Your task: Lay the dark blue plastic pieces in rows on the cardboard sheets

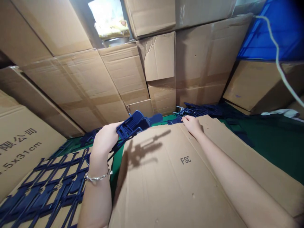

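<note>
My left hand point(106, 136), with a silver bracelet at the wrist, is closed on several dark blue plastic parts point(133, 125). They have slats and thin rods, and are held above the left far corner of a cardboard sheet or box point(163, 177) marked "FSC". Their shadow falls across the cardboard. At its far edge is my right hand point(192, 125), the fingers curled together. Whether something is pinched in them I cannot make out. Just beyond lies a heap of similar dark blue parts point(201, 110) on a green surface point(268, 139).
Dark blue frame-like parts point(45, 193) lie in rows on cardboard at the left. A printed carton point(21, 142) stands beside them. Stacked cartons point(121, 72) wall off the back. At the right are a blue crate point(280, 31), a carton point(251, 82) and a hanging white cord point(277, 60).
</note>
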Available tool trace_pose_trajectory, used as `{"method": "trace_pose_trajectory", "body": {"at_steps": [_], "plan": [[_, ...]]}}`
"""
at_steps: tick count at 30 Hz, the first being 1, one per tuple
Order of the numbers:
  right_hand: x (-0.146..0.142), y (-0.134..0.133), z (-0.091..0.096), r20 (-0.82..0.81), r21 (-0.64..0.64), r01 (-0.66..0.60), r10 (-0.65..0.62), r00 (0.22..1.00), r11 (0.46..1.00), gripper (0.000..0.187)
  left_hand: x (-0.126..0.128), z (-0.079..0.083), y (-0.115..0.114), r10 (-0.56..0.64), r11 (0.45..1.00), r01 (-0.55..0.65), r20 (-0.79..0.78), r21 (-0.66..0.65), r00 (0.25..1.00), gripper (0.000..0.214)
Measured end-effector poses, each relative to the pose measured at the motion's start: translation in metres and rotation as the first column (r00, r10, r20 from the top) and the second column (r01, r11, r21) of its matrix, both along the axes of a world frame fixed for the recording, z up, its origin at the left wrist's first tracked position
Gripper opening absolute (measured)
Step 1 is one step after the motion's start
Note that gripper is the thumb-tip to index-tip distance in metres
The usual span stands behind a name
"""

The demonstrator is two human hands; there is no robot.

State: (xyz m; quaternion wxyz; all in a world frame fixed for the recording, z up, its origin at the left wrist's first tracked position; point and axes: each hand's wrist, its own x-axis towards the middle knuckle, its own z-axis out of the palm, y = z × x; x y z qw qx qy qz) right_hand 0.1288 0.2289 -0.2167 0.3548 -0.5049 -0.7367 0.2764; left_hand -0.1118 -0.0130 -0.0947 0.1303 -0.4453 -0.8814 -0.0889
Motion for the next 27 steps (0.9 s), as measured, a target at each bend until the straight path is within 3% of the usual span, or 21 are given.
{"method": "trace_pose_trajectory", "body": {"at_steps": [6,10,14,16,19,23,27], "plan": [[0.000,-0.003,0.000,0.046,-0.019,0.035,-0.034,0.998,0.999,0.028,0.019,0.001,-0.032,-0.147,0.988,0.152,0.181,-0.012,0.972,0.043],[-0.001,-0.006,0.000,0.025,-0.005,0.040,-0.040,0.999,0.999,0.026,0.021,-0.003,-0.029,-0.148,0.987,0.157,0.217,-0.023,0.965,0.041],[-0.011,-0.019,-0.001,-0.142,0.071,0.012,-0.002,0.990,0.997,0.027,0.025,-0.008,-0.022,-0.169,0.974,0.200,0.250,-0.104,0.953,0.035],[-0.021,-0.030,-0.001,-0.250,0.077,-0.041,0.059,0.967,0.996,0.031,0.025,-0.010,-0.019,-0.190,0.967,0.225,0.252,-0.117,0.949,0.031],[-0.040,-0.048,0.003,-0.364,-0.039,-0.186,0.159,0.918,0.982,0.040,0.024,-0.011,-0.018,-0.218,0.963,0.250,0.254,-0.101,0.942,0.028],[-0.058,-0.077,0.008,-0.427,-0.151,-0.386,0.293,0.856,0.910,0.051,0.020,-0.012,-0.019,-0.222,0.960,0.263,0.314,-0.096,0.923,0.027],[-0.063,-0.100,0.005,-0.430,-0.162,-0.529,0.423,0.798,0.833,0.044,0.012,-0.013,-0.022,-0.176,0.969,0.221,0.327,-0.109,0.929,0.026]]}}
